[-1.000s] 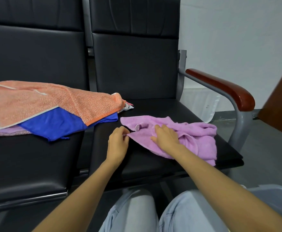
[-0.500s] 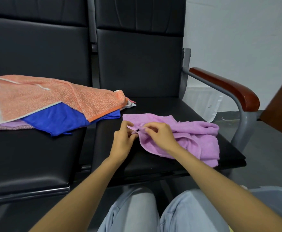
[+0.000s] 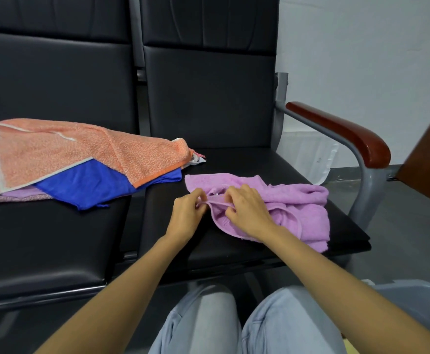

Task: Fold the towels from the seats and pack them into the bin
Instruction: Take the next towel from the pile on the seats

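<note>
now both hands pinch one hem of the crumpled lilac terry towel (image 3: 280, 200): left hand (image 3: 187, 217) at its corner, right hand (image 3: 247, 213) just beside; the bulk trails rightward past the right hand.

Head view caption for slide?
Left hand and right hand pinch purple towel on seat; orange towel over blue towel.

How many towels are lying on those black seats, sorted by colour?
Orange terry towel: 1
Blue smooth towel: 1
Purple fluffy towels: 2 (crumpled purple towel, pale purple towel beneath the orange)
White cloth, mostly hidden: 1
Total: 5
</note>
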Available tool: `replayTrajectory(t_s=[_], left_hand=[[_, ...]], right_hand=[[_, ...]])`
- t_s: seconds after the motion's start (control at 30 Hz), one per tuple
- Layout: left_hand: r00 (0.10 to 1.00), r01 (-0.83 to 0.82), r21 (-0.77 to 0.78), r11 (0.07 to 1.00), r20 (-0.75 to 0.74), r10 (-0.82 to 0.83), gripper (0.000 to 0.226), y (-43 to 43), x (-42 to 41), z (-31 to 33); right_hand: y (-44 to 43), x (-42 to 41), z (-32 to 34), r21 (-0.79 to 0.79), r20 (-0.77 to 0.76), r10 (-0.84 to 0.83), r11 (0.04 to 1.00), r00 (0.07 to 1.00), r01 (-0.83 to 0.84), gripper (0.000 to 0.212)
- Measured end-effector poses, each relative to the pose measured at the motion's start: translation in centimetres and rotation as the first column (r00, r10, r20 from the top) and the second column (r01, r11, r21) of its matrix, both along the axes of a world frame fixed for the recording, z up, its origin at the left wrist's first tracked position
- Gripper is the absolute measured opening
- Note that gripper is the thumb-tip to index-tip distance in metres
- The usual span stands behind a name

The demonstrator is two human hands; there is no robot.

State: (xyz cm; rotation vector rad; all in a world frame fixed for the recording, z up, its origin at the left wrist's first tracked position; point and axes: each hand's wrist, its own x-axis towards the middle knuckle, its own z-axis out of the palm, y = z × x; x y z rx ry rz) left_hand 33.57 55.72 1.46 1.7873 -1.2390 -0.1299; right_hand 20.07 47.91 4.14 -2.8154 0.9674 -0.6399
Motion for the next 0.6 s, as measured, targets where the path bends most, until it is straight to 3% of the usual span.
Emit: replayTrajectory(t_s=[0.1,0.23,0.3,0.37,0.5,0.6], left_hand=[[0.999,-0.051,-0.041,0.998,-0.018,0.051,0.004,-1.1,0.0,1.8],[0.99,-0.139,-0.198,0.97,-0.057,0.13,0.005,-3.3,0.6,6.6],[0.991,-0.126,-0.267,0.955,-0.075,0.109,0.009,-4.2,0.7,9.4],[0.978,-0.126,-0.334,0.934,-0.202,0.06,0.019,-4.8,1.1,11.9],[0.875,-0.304,-0.405,0.862,-0.476,0.085,0.029,-5.4,3.4,15.8],[0.848,-0.416,-0.368,0.831,-0.487,0.209,0.03,-5.5,5.5,17.5]], right_hand=[[-0.4,-1.4,2.0,-0.063,-0.049,-0.032,0.998,0.998,0.029,0.02],[-2.0,-3.4,4.7,-0.062,-0.156,0.084,0.994,0.984,-0.095,0.02],[-2.8,-4.2,6.3,-0.048,-0.124,0.001,0.999,0.992,-0.007,0.012],[-3.7,-4.8,7.5,-0.018,-0.121,-0.087,0.996,0.989,0.086,0.004],[-6.5,-6.5,9.8,0.031,-0.239,-0.214,0.973,0.947,0.227,0.022],[-8.6,-7.5,12.2,0.023,-0.256,-0.291,0.952,0.922,0.306,0.026]])
